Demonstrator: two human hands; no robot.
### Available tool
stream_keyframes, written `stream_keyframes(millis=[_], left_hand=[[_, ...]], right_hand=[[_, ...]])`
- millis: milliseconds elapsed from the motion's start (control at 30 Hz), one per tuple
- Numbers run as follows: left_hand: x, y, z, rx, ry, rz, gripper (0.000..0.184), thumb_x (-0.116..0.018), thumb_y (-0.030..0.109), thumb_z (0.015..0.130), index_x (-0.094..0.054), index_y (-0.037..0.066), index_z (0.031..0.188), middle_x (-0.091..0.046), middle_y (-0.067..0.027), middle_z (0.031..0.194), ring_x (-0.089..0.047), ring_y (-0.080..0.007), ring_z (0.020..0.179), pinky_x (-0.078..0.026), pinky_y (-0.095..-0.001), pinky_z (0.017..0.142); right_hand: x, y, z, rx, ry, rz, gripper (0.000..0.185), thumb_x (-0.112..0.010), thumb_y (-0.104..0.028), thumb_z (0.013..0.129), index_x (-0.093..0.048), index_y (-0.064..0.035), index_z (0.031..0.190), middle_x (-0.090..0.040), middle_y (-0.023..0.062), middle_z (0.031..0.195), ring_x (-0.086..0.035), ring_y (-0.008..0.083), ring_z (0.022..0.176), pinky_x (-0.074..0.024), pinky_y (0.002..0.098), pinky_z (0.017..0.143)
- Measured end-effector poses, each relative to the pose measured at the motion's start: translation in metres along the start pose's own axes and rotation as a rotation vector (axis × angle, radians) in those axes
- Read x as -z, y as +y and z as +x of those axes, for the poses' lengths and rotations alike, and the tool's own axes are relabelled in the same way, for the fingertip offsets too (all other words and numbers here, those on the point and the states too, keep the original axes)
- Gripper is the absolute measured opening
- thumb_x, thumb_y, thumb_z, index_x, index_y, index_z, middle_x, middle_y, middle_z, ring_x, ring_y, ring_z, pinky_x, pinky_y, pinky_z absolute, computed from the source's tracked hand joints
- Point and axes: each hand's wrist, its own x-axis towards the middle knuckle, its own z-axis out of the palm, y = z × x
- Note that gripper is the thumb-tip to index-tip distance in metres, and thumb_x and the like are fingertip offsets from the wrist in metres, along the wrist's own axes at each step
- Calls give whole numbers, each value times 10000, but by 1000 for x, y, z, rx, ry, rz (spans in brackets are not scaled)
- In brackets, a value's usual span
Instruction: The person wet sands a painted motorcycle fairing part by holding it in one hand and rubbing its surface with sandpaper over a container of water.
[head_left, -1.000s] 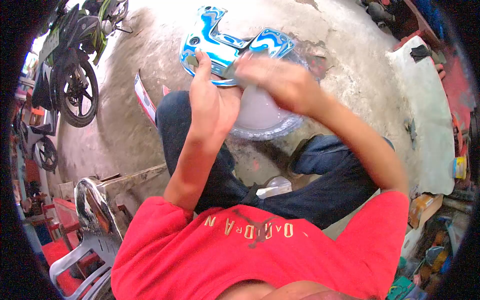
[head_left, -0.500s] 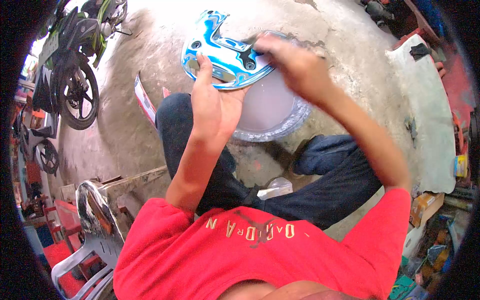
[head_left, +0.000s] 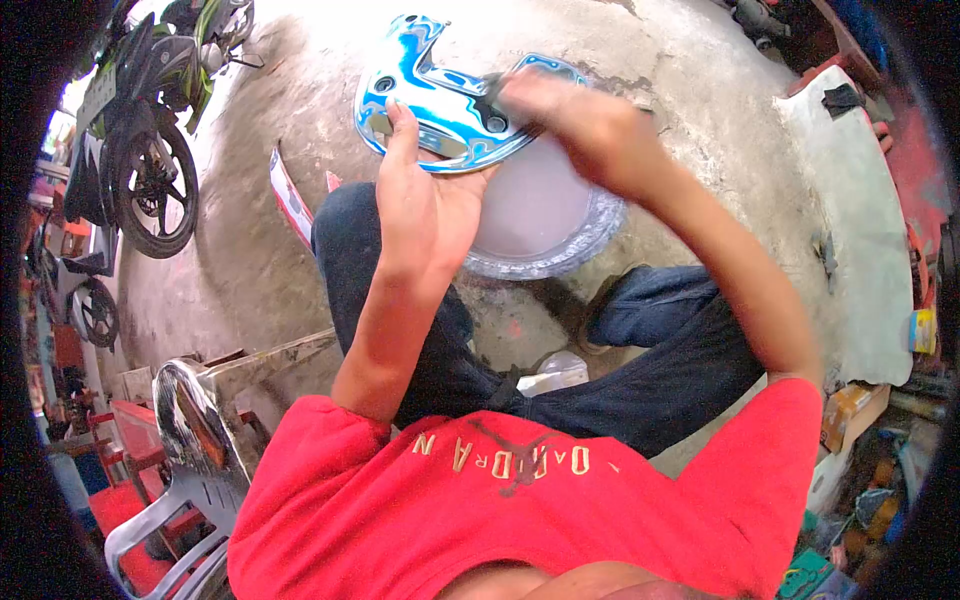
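Head cam: L hand [head_left: 425,220] has its fingers under the blue-&-white panel [head_left: 425,108], thumb on top, gripping it by the near edge, partly over the round basin [head_left: 545,266] on the floor [head_left: 250,290]. R hand [head_left: 612,145] is at the panel's right side, fingers bent; blurred tho, so can't tell if they're holding anything. Motorbike [head_left: 150,150] stands well apart, far L.

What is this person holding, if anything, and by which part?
The left hand holds the shiny blue panel by its near edge, thumb on top. Whether the blurred right hand holds anything cannot be told.
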Motion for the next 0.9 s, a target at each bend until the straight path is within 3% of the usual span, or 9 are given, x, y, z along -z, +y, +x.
stream_keyframes(millis=[100,233,300,433,567,633,700,767,900], left_hand=[[-5,1,-3,18,9,-23,452,-355,351,1074,-425,60,1413,-510,-170,1412,-515,-319,1284,-392,-555,1090],[8,-1,5,23,-11,12,502,-331,422,1072,-413,53,1403,-531,-160,1370,-538,-309,1257,-402,-529,1098],[4,-1,2,20,-4,6,496,-331,418,1073,-419,54,1397,-543,-149,1358,-539,-294,1255,-401,-515,1098],[0,-1,0,13,-2,-14,474,-335,406,1075,-428,65,1391,-554,-139,1347,-541,-278,1252,-404,-504,1096],[14,-1,8,32,37,10,452,-344,375,1077,-418,80,1411,-508,-142,1407,-509,-293,1291,-383,-522,1111],[12,-1,6,28,-25,-34,450,-352,350,1076,-412,76,1428,-483,-156,1443,-484,-317,1317,-372,-540,1110],[6,-1,3,-25,9,-38,439,-355,351,1077,-422,79,1415,-506,-136,1419,-498,-299,1302,-383,-513,1106],[5,-1,4,-28,0,-16,429,-343,363,1081,-420,93,1406,-526,-104,1392,-512,-267,1285,-398,-489,1100],[11,1,6,-32,-12,0,438,-351,358,1080,-410,83,1416,-523,-107,1394,-503,-267,1296,-383,-495,1117]], right_hand=[[4,11,-3,-413,-98,-64,391,-570,-12,880,-616,-63,1265,-655,149,1257,-637,277,1174,-519,360,985],[-3,-47,7,128,-37,-24,435,-573,-10,836,-605,-10,1270,-657,145,1263,-634,287,1185,-503,380,1016],[-2,-29,5,114,-3,21,439,-590,-1,825,-609,-19,1262,-654,154,1264,-635,292,1181,-508,386,1010],[1,0,0,-299,-43,-76,429,-606,-9,836,-616,-65,1261,-653,156,1260,-635,299,1173,-513,379,997],[-3,-50,5,115,-50,12,420,-565,0,850,-610,-25,1266,-637,149,1296,-604,298,1227,-479,399,1048],[1,-21,1,52,-44,20,420,-575,-6,848,-612,-37,1265,-645,154,1278,-624,299,1194,-501,384,1017],[3,6,2,-340,-32,52,391,-582,1,873,-611,-60,1259,-645,160,1257,-640,306,1153,-527,376,961],[3,7,-6,-367,-52,-45,378,-587,-13,887,-610,-53,1262,-649,166,1253,-635,310,1165,-518,382,979],[-4,-42,7,60,-20,25,429,-588,12,849,-618,-70,1268,-644,161,1273,-625,298,1192,-503,377,1017]])
